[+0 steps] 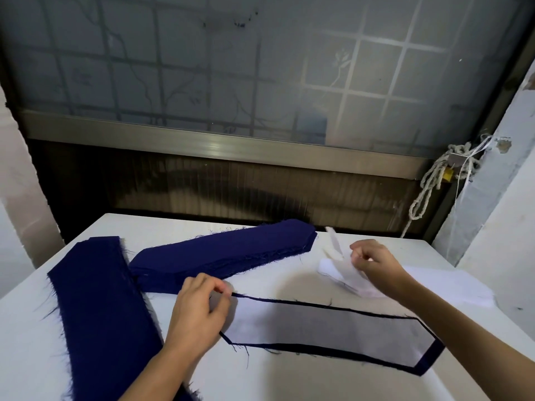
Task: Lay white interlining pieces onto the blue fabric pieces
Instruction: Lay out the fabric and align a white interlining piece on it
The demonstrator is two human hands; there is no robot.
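Simultaneously, left hand (199, 311) pinches blue fabric piece (431, 355), right hand (373, 260) pinches interlining (344, 274).

No text to read, no label, brand, number or sign legible on the blue fabric (220, 256), white interlining (318, 325), bench (275, 380)

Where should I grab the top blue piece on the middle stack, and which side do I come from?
At the angled right end of the middle stack, pinch the top layer, coming from the right. That end tapers, lies free on the table and is nearest the right hand. The left end crowds the other blue stack, so it is probably harder to lift.
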